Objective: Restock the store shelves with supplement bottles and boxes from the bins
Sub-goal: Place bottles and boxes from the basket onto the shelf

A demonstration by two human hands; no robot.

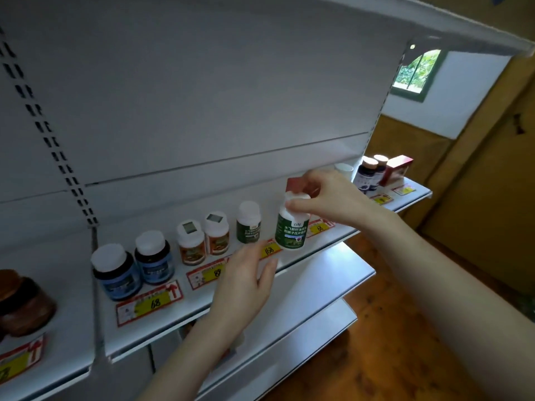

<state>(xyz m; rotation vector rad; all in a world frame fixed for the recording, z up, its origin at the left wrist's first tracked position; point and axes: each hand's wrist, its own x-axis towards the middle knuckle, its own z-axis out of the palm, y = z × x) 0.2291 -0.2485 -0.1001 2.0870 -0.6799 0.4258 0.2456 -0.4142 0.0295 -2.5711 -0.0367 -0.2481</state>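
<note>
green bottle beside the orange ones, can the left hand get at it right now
Probably yes: the left hand is open and empty just in front of the green bottle, with only bare shelf between them. The right hand holds a second bottle off to the side.

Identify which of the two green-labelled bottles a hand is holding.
The green bottle nearer the front edge of the shelf: the right hand grips its white cap. The other green bottle stands untouched to its left, further back.
</note>
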